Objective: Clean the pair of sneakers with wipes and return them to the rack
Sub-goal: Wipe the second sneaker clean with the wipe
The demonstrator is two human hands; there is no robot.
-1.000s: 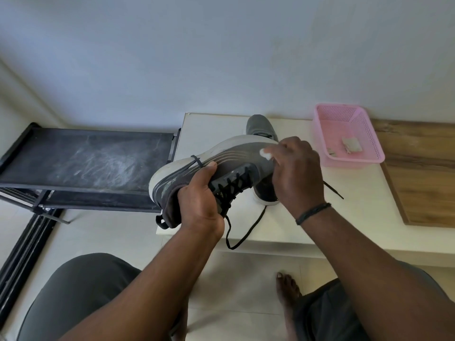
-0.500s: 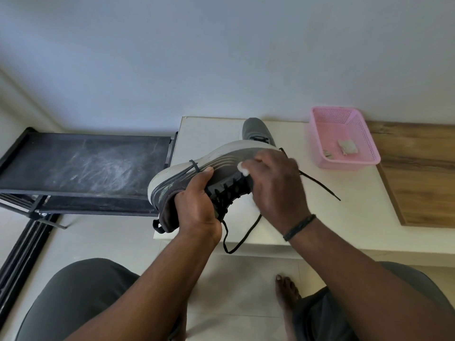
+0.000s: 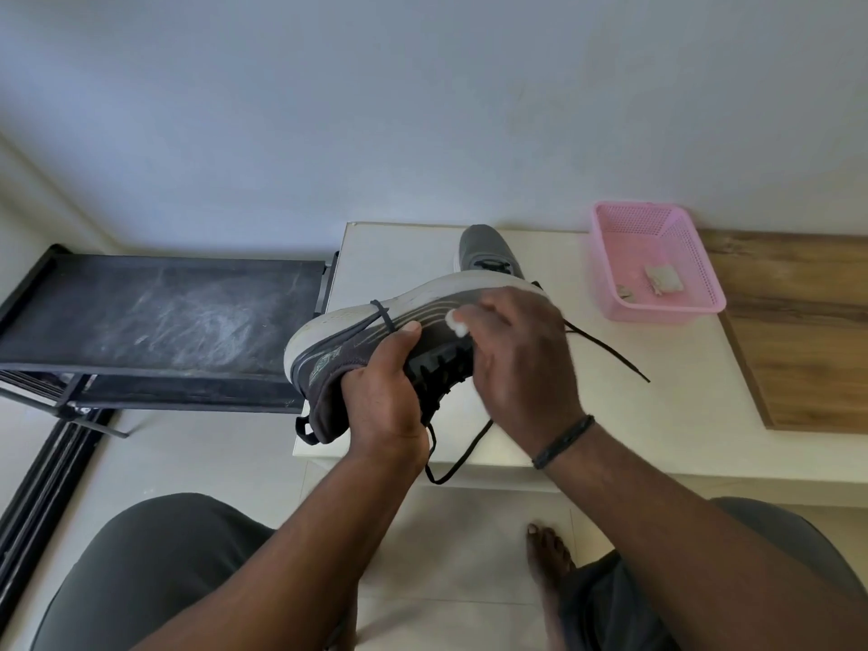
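Head view: left hand (image 3: 383, 397) grips sneaker (image 3: 375, 331) tilted above table (image 3: 657, 415); right hand (image 3: 521, 364) pinches wipe (image 3: 456, 320) on its side, apparently mid-scrub. Second sneaker (image 3: 486, 249) waits behind. Next: firm strokes toward sole, then rack (image 3: 164, 317).

A grey sneaker (image 3: 371, 350) with a white sole is lying tilted on its side in the air above the desk's front-left corner, laces dangling. A small white wipe (image 3: 456, 319) is pressing against its side. The second grey sneaker (image 3: 486, 249) is standing upright on the desk behind it. The black rack (image 3: 159, 317) is standing left of the desk, its top shelf dusty.
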